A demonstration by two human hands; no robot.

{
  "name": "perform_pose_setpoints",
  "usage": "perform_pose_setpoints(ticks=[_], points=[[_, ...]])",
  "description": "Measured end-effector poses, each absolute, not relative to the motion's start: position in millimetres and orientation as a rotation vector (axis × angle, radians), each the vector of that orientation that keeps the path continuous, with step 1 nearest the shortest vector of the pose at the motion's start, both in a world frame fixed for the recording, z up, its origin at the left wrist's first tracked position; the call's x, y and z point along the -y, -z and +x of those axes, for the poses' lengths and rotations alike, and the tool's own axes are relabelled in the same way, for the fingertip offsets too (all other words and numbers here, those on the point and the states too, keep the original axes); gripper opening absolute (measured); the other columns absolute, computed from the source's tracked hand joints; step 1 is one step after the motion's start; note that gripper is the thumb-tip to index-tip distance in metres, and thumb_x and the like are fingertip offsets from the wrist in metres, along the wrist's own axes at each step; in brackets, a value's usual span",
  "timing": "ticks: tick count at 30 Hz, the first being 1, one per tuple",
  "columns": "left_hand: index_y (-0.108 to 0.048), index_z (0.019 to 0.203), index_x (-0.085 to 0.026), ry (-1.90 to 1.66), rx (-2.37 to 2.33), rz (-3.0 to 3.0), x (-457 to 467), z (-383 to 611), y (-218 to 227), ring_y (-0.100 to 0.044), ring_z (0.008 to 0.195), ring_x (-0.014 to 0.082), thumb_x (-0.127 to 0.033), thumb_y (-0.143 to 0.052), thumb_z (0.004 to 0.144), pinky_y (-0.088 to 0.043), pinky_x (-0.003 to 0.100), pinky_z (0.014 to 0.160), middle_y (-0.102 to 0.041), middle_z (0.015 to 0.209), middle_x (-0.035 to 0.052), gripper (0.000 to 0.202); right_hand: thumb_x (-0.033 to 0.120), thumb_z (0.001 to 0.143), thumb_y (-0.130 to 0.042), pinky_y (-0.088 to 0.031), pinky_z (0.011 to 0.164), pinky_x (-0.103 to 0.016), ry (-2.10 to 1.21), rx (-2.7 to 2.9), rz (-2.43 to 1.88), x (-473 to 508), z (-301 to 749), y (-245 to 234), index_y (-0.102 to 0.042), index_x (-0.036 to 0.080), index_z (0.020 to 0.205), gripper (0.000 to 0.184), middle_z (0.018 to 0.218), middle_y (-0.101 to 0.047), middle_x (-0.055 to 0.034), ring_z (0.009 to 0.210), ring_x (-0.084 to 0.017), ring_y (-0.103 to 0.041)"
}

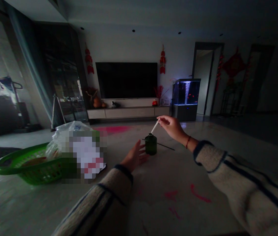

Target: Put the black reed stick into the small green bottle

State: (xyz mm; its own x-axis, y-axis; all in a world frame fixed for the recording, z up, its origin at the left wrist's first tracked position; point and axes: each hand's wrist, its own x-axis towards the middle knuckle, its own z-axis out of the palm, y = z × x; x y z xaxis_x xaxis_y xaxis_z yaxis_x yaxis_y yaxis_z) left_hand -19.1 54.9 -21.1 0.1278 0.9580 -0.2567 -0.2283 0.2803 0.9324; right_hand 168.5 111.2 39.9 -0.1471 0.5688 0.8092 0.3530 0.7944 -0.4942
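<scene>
Two hands, head view: The right hand point(170, 126) pinched the upper end of a white stick point(155, 126); the left hand point(133, 156) stood open, fingers parted, holding nothing.
Green bottle point(151, 146): Stood upright between the hands, just beside the left fingertips; contact could not be told.
White stick: Slanted from the right fingers down to the bottle's mouth; probably light and stiff, best gripped near its top.
Bottle handling: Likely glass, hence rigid, slippery and breakable; best steadied around the body, below the neck.
Dark rod point(166, 147): Lay between the hands, partly hidden behind the bottle.
Hard to make out: Whether the stick's tip had entered; bottle contents, in dim light; a pixelated item point(88, 154) left of the left hand.
</scene>
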Motion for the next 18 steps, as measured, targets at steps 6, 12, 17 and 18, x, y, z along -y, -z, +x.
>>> perform_pose_setpoints(ticks=[6, 12, 17, 18], points=[[-0.039, 0.124, -0.018, -1.049, -1.11, 0.873, -52, -16, 18, -0.053, 0.1, 0.0239, -0.057, -0.032, 0.08, -0.043, 0.032, 0.076, -0.038, 0.13, 0.0133, 0.059, 0.033, 0.08, -0.048, -0.046, 0.067, -0.025, -0.178, 1.854, -0.676, -98, 164, -43, -0.061, 0.017, 0.094, 0.025, 0.085, -0.065, -0.0049, 0.072, -0.012, -0.058], [-0.04, 0.123, -0.016, -1.055, -1.117, 0.884, -49, -14, 17, -0.053, 0.098, 0.0231, -0.056, -0.031, 0.081, -0.043, 0.031, 0.075, -0.039, 0.129, 0.0139, 0.058, 0.03, 0.08, -0.048, -0.045, 0.069, -0.025, -0.182, 1.928, -0.732, -100, 160, -40, -0.06, 0.017, 0.093, 0.023, 0.087, -0.065, -0.005, 0.076, -0.013, -0.059], [-0.041, 0.123, -0.017, -1.049, -1.1, 0.881, -48, -14, 17, -0.054, 0.097, 0.0226, -0.057, -0.031, 0.081, -0.042, 0.031, 0.076, -0.042, 0.127, 0.0136, 0.058, 0.026, 0.076, -0.051, -0.046, 0.067, -0.024, -0.249, 1.899, -0.779, -118, 151, -35, -0.057, 0.016, 0.089, 0.017, 0.083, -0.064, -0.0047, 0.075, -0.013, -0.06], [-0.04, 0.123, -0.018, -1.047, -1.104, 0.88, -48, -14, 17, -0.054, 0.098, 0.0226, -0.057, -0.031, 0.081, -0.042, 0.031, 0.076, -0.042, 0.128, 0.0134, 0.058, 0.025, 0.075, -0.052, -0.045, 0.066, -0.024, -0.261, 1.893, -0.792, -121, 148, -34, -0.056, 0.016, 0.087, 0.015, 0.081, -0.064, -0.0041, 0.075, -0.012, -0.06]])
